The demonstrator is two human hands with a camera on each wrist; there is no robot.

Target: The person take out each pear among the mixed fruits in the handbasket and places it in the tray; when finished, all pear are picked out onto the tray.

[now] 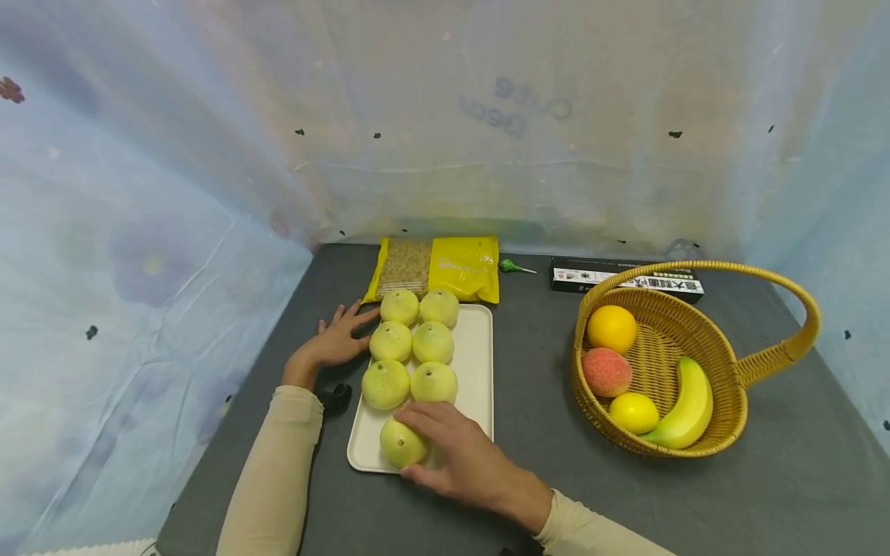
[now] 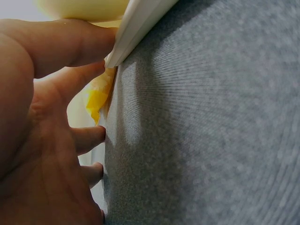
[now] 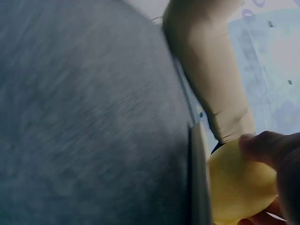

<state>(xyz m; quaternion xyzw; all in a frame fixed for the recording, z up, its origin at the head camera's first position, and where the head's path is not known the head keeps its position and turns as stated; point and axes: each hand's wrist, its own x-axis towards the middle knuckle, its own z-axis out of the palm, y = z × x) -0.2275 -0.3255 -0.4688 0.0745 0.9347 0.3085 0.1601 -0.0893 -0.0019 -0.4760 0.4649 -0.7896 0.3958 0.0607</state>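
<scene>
My right hand [image 1: 462,455] holds a round yellow-green fruit [image 1: 401,442] between thumb and fingers, over the near end of a white rectangular tray [image 1: 474,371]. In the right wrist view the same fruit [image 3: 239,185] sits in the grip beside the tray's edge [image 3: 200,173]. Several matching fruits, such as this front-left one [image 1: 385,384], stand behind it in two columns on the tray's left part. My left hand [image 1: 338,338] lies at the tray's left side with fingers spread. Its thumb [image 2: 79,44] touches the tray's rim in the left wrist view.
Right of the tray stands a wicker basket [image 1: 737,417] with a tall handle, holding an orange, a peach, a lemon and a banana. A yellow food packet [image 1: 464,266], a small green-headed item [image 1: 511,266] and a black box [image 1: 577,276] lie along the back, near the curtain.
</scene>
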